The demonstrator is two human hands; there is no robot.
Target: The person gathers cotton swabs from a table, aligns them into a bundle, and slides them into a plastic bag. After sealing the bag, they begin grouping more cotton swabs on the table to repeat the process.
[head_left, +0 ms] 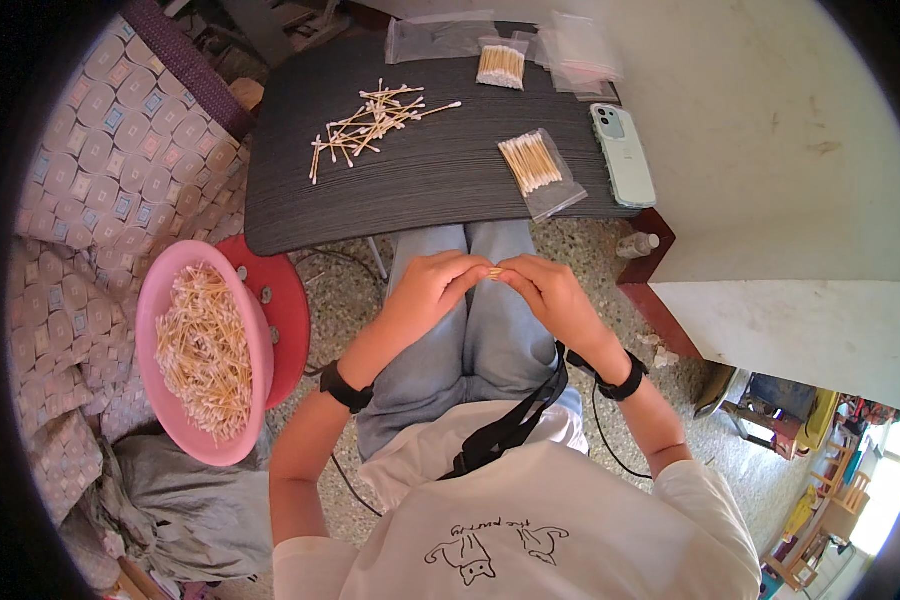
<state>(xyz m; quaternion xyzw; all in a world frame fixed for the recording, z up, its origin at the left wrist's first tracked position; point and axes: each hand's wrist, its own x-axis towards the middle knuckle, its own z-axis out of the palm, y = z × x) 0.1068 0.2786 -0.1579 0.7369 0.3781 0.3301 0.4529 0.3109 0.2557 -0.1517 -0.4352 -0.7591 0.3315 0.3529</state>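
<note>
Above my knees, just off the near edge of the table, my left hand (438,284) and my right hand (542,288) meet at the fingertips. Both are closed on a small bunch of cotton swabs (495,273), mostly hidden by the fingers so only a bit of yellowish sticks shows between them. Loose cotton swabs (375,122) lie scattered in a pile on the dark table (430,190). At its near right rests a clear bag of cotton swabs (533,165); another filled bag (502,65) lies at the far edge.
To my left, a pink basin (154,392) heaped with cotton swabs stands on a red stool (288,335). A pale green phone (625,160) lies at the table's right edge. Empty clear bags (582,58) lie at the far right, beside the wall (750,150). A small bottle (638,245) stands below.
</note>
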